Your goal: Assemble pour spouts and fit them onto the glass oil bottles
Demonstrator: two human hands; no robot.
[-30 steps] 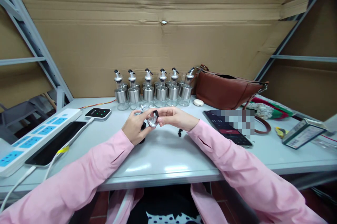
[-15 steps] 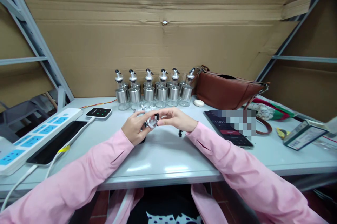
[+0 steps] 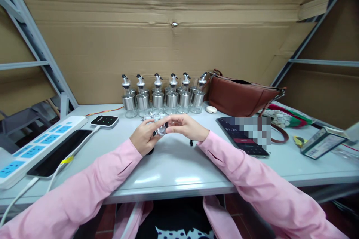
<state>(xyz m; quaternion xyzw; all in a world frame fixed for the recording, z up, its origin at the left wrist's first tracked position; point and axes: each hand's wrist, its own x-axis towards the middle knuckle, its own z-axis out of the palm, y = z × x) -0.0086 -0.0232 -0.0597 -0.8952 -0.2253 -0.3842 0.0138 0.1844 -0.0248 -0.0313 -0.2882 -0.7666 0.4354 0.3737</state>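
Observation:
In front of me my left hand (image 3: pixel 144 137) is closed around a small silver pourer top (image 3: pixel 161 130), its round rim facing me. My right hand (image 3: pixel 186 126) pinches a black part at that top's right side; fingers hide much of both. Just beyond my fingertips lie more silver pourer pieces (image 3: pixel 153 116), partly covered. Small black pieces (image 3: pixel 191 143) rest on the table below my right hand. Something black (image 3: pixel 150 152) shows under my left hand. Glass oil bottles (image 3: pixel 143 101) with steel sleeves and pourer tops stand in rows at the back.
On the left are a power strip (image 3: pixel 42 149), a black phone (image 3: pixel 60 153) with a white cable, and a small black-and-white device (image 3: pixel 104 120). To the right are a brown handbag (image 3: pixel 238 97), a large phone (image 3: pixel 241 138), a white round case (image 3: pixel 211 109) and a box (image 3: pixel 324 143).
The pourer top has turned slightly between my fingers, and my right fingertips have shifted a little on it. The whole view has moved very slightly.

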